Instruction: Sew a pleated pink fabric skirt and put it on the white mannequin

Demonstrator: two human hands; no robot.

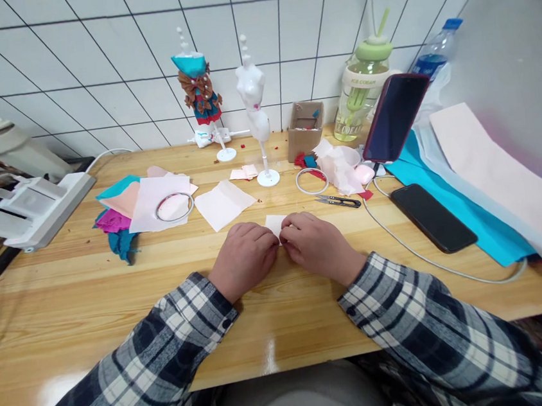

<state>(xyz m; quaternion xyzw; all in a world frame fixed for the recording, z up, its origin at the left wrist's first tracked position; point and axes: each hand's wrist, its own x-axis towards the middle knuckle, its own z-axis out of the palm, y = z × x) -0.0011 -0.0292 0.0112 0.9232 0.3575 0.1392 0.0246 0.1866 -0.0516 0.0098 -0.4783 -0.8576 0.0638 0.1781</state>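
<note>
Both hands meet over the middle of the wooden table. A small pale pink paper piece [275, 222] lies between them, its near edge pinched in the fingers of my left hand [247, 255] and my right hand [318, 243]. The fingers cover most of that edge, so whether it is folded is hidden. Just beyond my left hand lies a larger pale pink square [224, 204]. Thread snips [339, 201] and a metal ring [312, 181] rest past my right hand. A bare white mannequin [255, 101] stands behind the paper.
A dressed mannequin [197, 88], a small cardboard box [305, 129] and a green-lidded bottle [362, 90] line the back. Coloured sheets [125, 202] and a power strip [42, 211] sit left. Right are a propped phone [395, 119], a flat phone [432, 217] and a cable [416, 253].
</note>
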